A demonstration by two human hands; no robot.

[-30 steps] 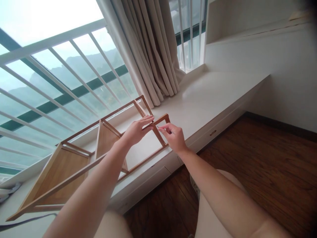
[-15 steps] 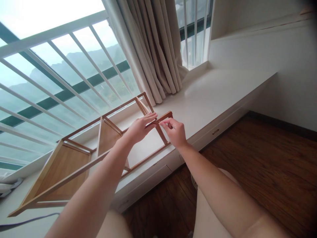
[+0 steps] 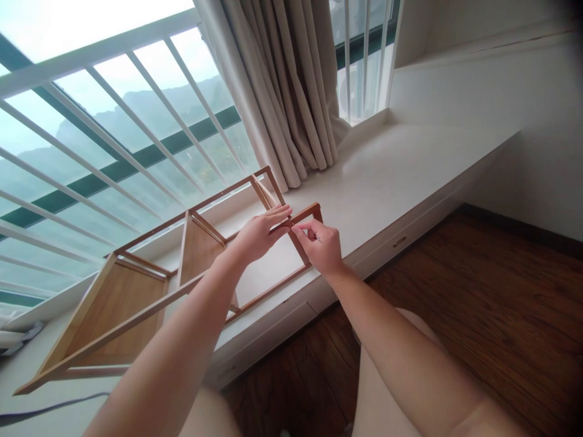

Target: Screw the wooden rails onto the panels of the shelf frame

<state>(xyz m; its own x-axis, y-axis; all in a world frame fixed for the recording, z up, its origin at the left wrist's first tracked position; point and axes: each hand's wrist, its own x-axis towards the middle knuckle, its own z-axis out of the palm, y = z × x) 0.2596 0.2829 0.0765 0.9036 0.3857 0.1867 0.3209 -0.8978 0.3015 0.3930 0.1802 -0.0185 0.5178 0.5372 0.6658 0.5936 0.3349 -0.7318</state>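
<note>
A wooden shelf frame (image 3: 136, 285) lies on its side on the white window ledge (image 3: 392, 164). My left hand (image 3: 257, 233) rests on the frame's upper bar near its right end, fingers stretched out flat along the wood. My right hand (image 3: 321, 246) is just to the right of it, fingers pinched together at the same bar, close to the corner joint. Something thin and small seems to sit in that pinch, but I cannot make out what it is.
White window bars (image 3: 113, 121) and a beige curtain (image 3: 282, 91) stand behind the ledge. A dark cable (image 3: 54, 403) runs along the ledge at the near left. Dark wooden floor (image 3: 478, 315) lies to the right, and my knees show at the bottom.
My right hand has moved left, up against the bar and my left fingertips. The left hand stays on the bar. The view has drifted slightly.
</note>
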